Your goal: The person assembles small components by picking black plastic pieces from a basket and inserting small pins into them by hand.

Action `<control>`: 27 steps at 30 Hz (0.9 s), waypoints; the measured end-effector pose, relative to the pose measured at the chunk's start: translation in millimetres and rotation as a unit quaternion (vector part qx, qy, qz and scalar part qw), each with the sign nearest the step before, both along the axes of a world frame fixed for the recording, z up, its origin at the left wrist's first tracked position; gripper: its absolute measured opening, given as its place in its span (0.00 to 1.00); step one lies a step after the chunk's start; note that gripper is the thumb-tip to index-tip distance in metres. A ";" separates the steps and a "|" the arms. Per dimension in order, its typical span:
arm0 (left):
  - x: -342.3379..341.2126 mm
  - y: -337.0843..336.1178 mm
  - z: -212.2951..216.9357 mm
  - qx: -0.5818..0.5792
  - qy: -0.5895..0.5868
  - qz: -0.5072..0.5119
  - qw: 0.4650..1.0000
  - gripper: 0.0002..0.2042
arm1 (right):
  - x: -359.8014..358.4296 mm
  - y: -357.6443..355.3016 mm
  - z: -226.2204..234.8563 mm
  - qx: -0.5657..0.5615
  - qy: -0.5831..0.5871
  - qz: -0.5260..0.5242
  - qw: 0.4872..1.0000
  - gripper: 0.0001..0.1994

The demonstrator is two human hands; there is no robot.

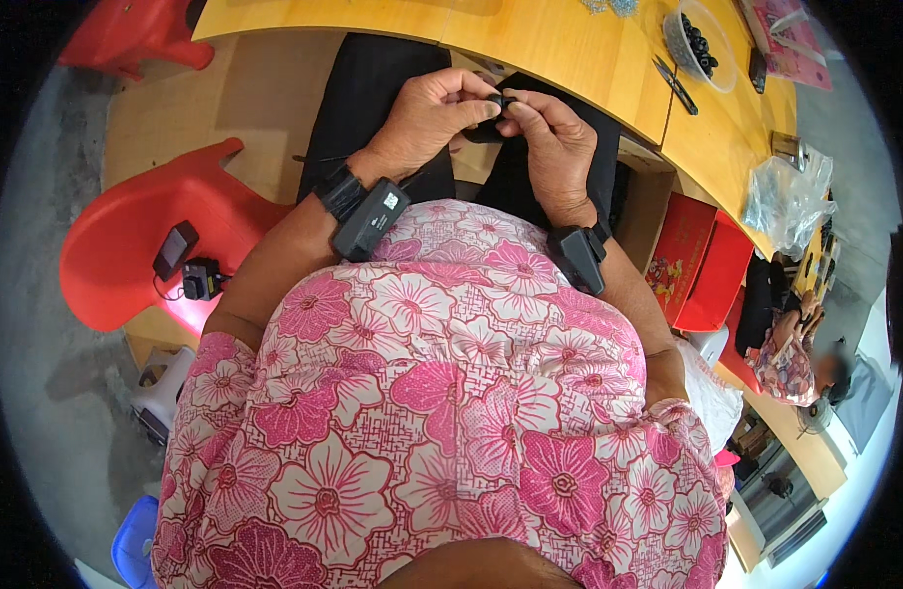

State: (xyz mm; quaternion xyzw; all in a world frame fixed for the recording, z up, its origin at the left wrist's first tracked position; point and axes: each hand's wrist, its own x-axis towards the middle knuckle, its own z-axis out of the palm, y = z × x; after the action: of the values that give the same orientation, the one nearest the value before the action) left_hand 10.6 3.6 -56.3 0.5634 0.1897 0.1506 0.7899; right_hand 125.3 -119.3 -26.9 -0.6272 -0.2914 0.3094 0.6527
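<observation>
A small black piece [497, 100] is pinched between my two hands in front of the table's near edge, above my lap. My left hand [427, 116] grips it from the left with thumb and forefinger. From the right, my right hand [556, 139] closes on it with thumb and fingertips. The fingers cover most of the piece, so its exact kind cannot be made out. Just below it, a larger dark shape shows between the hands against the dark trousers.
Across the wooden table [569, 44], a clear bowl [730, 71] holds several black round pieces. Beside it lies a black-handled pointed tool [675, 86]. A plastic bag [790, 201] rests at the right edge, above a red box [695, 263]. A red chair [127, 250] with small devices stands left.
</observation>
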 end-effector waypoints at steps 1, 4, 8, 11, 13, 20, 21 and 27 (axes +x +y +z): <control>0.0 0.0 0.2 0.000 0.000 -0.001 1.000 0.05 | 0.0 -0.3 -1.5 0.005 0.003 -0.001 1.000 0.06; -0.4 -0.2 0.0 0.014 0.007 0.004 1.000 0.05 | -0.4 0.1 -7.1 -0.005 -0.053 -0.015 0.998 0.07; 0.6 -0.7 -2.3 0.016 0.010 0.010 1.000 0.06 | -1.6 1.0 -8.9 -0.006 -0.114 -0.024 0.993 0.07; 0.1 -1.4 -1.2 0.013 0.015 0.010 1.000 0.06 | -4.0 2.0 -6.6 -0.007 -0.185 -0.037 0.982 0.06; 0.4 -1.8 -0.7 0.002 0.017 0.011 1.000 0.06 | -4.6 2.7 -4.6 -0.017 -0.235 -0.045 0.971 0.06; -2.2 -0.9 -0.5 0.002 0.001 0.013 1.000 0.06 | -2.1 1.3 1.3 -0.014 0.071 -0.010 0.997 0.04; -2.5 -0.7 1.2 0.008 0.005 0.008 1.000 0.07 | -0.7 1.2 1.9 -0.006 0.131 0.004 0.991 0.04; -2.9 -1.3 5.9 0.017 -0.004 0.001 1.000 0.08 | 15.5 -3.9 -13.3 0.033 0.342 0.116 0.932 0.09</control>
State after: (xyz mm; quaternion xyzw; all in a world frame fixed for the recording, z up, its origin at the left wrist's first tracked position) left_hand 7.6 2.2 -50.4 0.5758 0.1844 0.1563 0.7811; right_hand 140.8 -123.2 -40.2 -0.4230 -0.1315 0.5690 0.6928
